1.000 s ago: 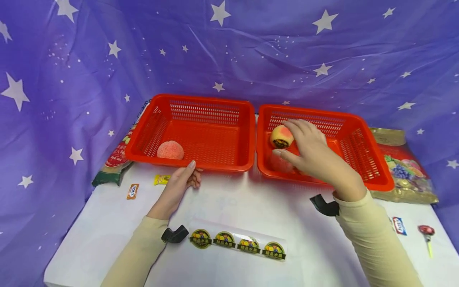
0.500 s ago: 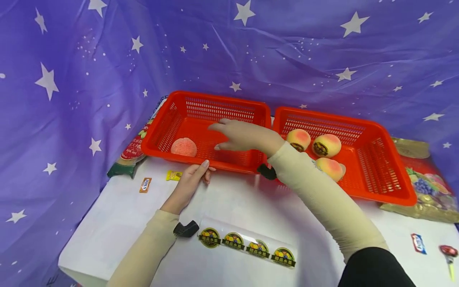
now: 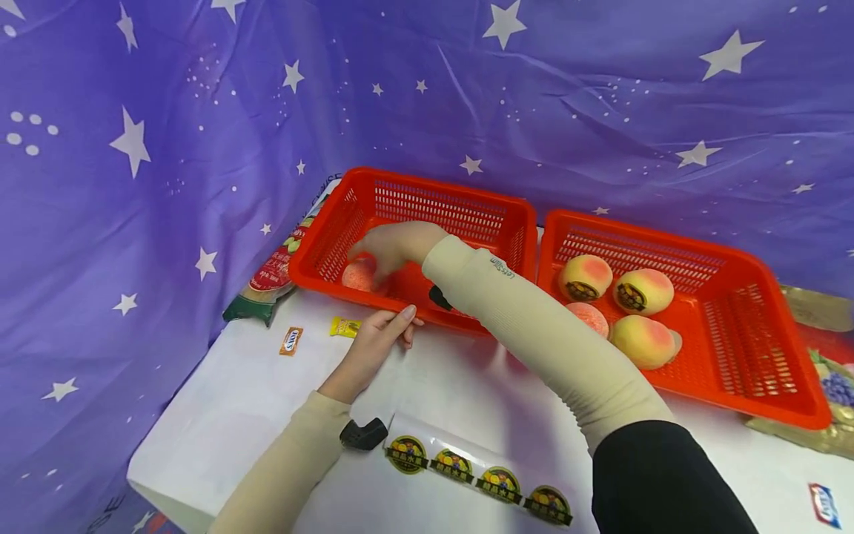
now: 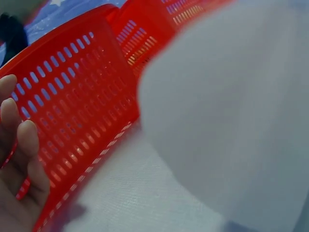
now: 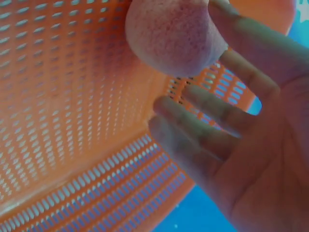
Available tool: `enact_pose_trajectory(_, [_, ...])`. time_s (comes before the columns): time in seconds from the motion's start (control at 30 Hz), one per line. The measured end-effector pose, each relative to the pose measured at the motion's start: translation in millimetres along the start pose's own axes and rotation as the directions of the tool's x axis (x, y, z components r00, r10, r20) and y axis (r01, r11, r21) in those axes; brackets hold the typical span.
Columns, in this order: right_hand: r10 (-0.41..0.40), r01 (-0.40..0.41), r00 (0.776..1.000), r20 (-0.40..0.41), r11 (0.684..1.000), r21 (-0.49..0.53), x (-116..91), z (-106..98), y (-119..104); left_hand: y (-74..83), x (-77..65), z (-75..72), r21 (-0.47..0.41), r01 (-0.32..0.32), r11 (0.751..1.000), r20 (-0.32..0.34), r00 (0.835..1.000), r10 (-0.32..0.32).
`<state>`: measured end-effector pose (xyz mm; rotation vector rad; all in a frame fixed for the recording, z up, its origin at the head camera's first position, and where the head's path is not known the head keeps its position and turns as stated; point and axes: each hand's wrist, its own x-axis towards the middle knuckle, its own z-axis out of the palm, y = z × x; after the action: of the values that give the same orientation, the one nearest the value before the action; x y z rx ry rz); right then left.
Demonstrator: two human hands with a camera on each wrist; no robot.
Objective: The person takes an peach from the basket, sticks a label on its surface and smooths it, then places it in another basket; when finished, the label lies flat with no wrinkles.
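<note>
My right hand (image 3: 395, 245) reaches into the left red basket (image 3: 427, 185), over a pink, pitted-skinned peach (image 3: 358, 274) near the front left corner. In the right wrist view, the thumb overlaps the edge of the peach (image 5: 176, 38), while the other fingers stretch out fairly straight beside and below it. My left hand (image 3: 375, 343) is at the basket's front wall, its thumb tip right at the rim and its other fingers loosely bent. The left wrist view shows those fingers (image 4: 26, 140) in front of the slotted wall (image 4: 82, 96).
The right red basket (image 3: 667, 241) holds several peaches, some with round stickers. A clear strip of fruit stickers (image 3: 497, 482) lies in front. Small candies, one yellow (image 3: 345, 327) and one orange (image 3: 290, 341), are on the white table. Printed bags stand at left (image 3: 270, 278) and right (image 3: 837, 393).
The right hand has moved left from the right basket, across the left one, and down to the pink peach. The left hand stays by the rim. The head view has swung right.
</note>
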<state>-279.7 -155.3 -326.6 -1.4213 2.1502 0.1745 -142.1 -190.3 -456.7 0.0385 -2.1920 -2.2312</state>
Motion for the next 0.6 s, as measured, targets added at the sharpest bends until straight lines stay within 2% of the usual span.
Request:
enact_pose_trajectory(0.2, [0.030,-0.033,0.997,0.074,0.999,0.042,21,0,-4,0.3,0.2,2.4,-0.005,0.000,1.000,0.000,1.000,0.000])
enact_pose_trajectory(0.33, [0.038,-0.041,0.996,0.086,0.999,0.030,24,0,-6,2.3,1.2,5.1,-0.029,0.023,0.999,0.011,1.000,-0.023])
enact_pose_trajectory(0.6, [0.071,-0.083,0.988,0.135,0.993,0.080,27,1,-8,2.4,-1.1,3.8,-0.024,0.052,0.998,0.013,0.999,-0.052])
